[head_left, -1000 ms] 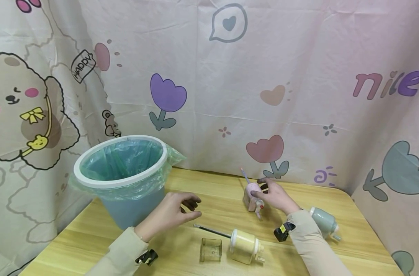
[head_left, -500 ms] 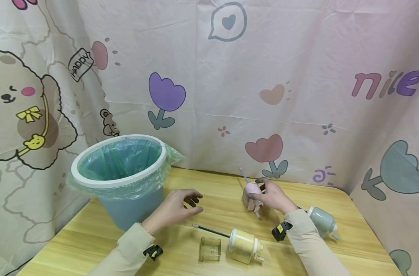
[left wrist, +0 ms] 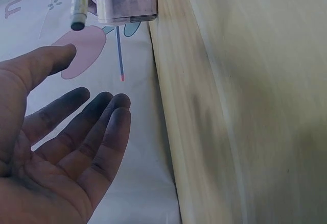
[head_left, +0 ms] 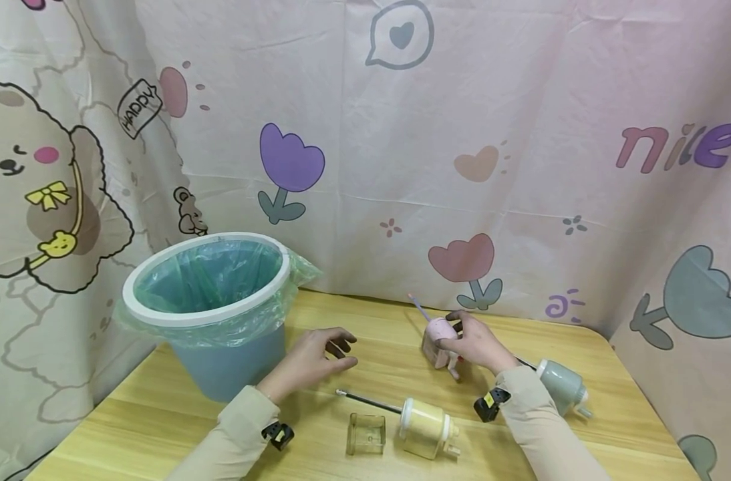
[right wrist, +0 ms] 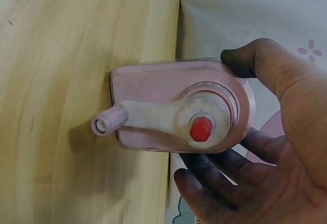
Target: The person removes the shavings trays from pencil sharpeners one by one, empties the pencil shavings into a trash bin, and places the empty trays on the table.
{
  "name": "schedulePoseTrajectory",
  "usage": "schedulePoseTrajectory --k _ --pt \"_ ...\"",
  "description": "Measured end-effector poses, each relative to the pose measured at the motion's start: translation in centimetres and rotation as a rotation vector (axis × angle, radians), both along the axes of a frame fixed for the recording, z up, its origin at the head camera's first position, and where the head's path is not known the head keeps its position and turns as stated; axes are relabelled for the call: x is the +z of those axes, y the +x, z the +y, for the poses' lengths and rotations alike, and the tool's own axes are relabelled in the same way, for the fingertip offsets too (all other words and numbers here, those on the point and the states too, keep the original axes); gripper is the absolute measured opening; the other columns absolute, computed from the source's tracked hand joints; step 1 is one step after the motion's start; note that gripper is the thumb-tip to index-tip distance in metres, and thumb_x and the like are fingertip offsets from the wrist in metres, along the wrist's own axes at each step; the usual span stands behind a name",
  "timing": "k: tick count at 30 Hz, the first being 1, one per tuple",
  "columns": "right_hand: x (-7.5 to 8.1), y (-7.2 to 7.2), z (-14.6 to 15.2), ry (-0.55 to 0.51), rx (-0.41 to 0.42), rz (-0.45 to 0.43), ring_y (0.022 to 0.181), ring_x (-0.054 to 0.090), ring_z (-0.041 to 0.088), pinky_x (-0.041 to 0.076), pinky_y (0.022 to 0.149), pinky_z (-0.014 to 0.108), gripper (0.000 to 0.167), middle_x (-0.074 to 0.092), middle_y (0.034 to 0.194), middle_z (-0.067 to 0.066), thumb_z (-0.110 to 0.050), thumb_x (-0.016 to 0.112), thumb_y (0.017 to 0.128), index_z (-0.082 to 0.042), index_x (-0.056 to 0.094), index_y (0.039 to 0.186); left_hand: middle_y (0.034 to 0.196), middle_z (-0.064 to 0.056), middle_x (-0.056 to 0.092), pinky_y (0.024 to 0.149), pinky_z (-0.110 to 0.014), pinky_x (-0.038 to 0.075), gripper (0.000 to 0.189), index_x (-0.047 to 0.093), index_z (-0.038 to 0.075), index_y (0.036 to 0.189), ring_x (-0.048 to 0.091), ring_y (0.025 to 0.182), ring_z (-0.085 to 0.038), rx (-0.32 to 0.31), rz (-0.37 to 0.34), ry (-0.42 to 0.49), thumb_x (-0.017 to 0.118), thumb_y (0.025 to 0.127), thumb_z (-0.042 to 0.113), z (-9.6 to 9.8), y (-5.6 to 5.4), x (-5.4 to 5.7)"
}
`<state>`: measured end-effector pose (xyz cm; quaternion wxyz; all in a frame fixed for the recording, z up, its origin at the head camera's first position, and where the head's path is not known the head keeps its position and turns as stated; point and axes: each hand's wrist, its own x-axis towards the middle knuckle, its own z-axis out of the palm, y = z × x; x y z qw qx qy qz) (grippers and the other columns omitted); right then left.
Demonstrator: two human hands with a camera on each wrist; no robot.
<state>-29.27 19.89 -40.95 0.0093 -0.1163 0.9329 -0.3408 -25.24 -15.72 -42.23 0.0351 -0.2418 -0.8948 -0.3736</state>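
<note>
My right hand (head_left: 476, 342) grips the top of a pink crank pencil sharpener (right wrist: 148, 83), thumb on one side and fingers on the other. Its white crank with a red centre (right wrist: 201, 128) faces me, and a purple pencil (head_left: 420, 308) sticks out of the far end. To the left, my left hand (head_left: 308, 359) hovers over the table with loosely bent fingers, holding nothing. In front of it lies a yellow pencil sharpener (head_left: 422, 431) with a black pencil (head_left: 373, 403) in it. Beside that sits a small see-through shavings drawer (head_left: 367, 435).
A blue bin (head_left: 230, 367) lined with a green plastic bag stands at the left of the wooden table (head_left: 612, 414). By my right forearm lies a grey-green pencil sharpener (head_left: 562, 386). A printed curtain (head_left: 365, 153) hangs behind the table.
My left hand has drifted slightly right. The pink sharpener has turned a little in my right hand, and its pencil's end has swung left.
</note>
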Motion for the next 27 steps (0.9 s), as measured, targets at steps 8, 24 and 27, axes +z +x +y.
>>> schedulePoseTrajectory --k 8,24,27 --pt "-0.12 0.08 -0.26 0.023 -0.011 0.029 0.1 0.073 0.029 0.061 0.077 0.038 0.065 0.076 0.111 0.021 -0.022 0.083 0.087 0.009 0.057 0.138 0.116 -0.012 0.079 0.088 -0.047 0.066 0.035 0.074 0.011 0.126 0.077 0.101 -0.025 -0.013 -0.024 0.028 0.082 0.096 0.028 0.61 -0.36 -0.29" --pt "-0.1 0.44 -0.63 0.098 -0.034 0.06 0.09 0.069 0.025 0.061 0.08 0.041 0.061 0.075 0.104 0.017 -0.018 0.082 0.081 0.01 0.061 0.13 0.116 -0.014 0.079 0.086 -0.046 0.067 0.034 0.074 0.011 0.125 0.078 0.1 -0.025 -0.026 -0.024 0.053 0.082 0.096 0.026 0.86 -0.43 -0.21" --pt "-0.04 0.53 -0.67 0.105 -0.039 0.058 0.088 0.068 0.024 0.06 0.078 0.04 0.061 0.075 0.104 0.017 -0.018 0.083 0.081 0.011 0.061 0.131 0.116 -0.013 0.079 0.083 -0.036 0.066 0.034 0.074 0.012 0.126 0.078 0.099 -0.023 -0.022 -0.027 0.052 0.082 0.096 0.028 0.78 -0.35 -0.01"
